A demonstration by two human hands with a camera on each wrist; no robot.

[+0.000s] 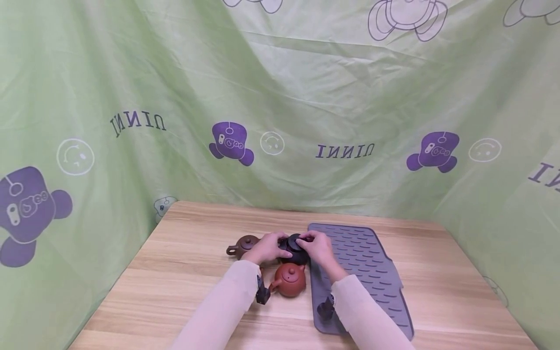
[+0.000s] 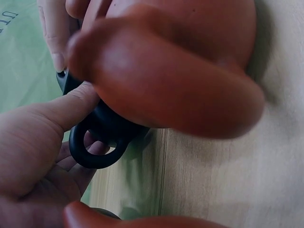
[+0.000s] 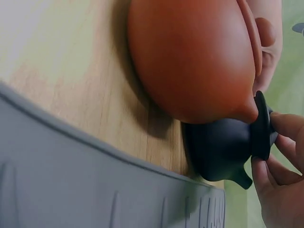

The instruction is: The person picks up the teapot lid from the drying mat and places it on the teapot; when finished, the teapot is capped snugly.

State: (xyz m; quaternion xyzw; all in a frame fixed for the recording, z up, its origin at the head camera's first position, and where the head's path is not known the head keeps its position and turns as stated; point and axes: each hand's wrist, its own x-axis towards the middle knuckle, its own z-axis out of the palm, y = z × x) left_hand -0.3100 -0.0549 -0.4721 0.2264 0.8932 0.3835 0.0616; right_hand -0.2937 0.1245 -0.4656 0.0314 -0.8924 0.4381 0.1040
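Observation:
Both hands are at a black teapot (image 1: pixel 294 257) beside the grey mat's left edge. My left hand (image 1: pixel 268 247) holds its body from the left, thumb on the near side, by the ring handle (image 2: pixel 97 161). My right hand (image 1: pixel 319 247) pinches the black lid (image 3: pixel 260 126) by its edge, right over the pot's mouth. A red clay teapot (image 1: pixel 289 282) stands in front of the black one, its own lid on and its handle toward the left wrist. It hides part of the black pot in both wrist views.
A brown teapot (image 1: pixel 246 243) stands left of the left hand, partly covered by it. Another reddish clay piece (image 2: pixel 118 222) shows at the bottom of the left wrist view. The ridged grey mat (image 1: pixel 358 272) lies to the right on the wooden table (image 1: pixel 175 277). Green curtains (image 1: pixel 284 87) hang behind.

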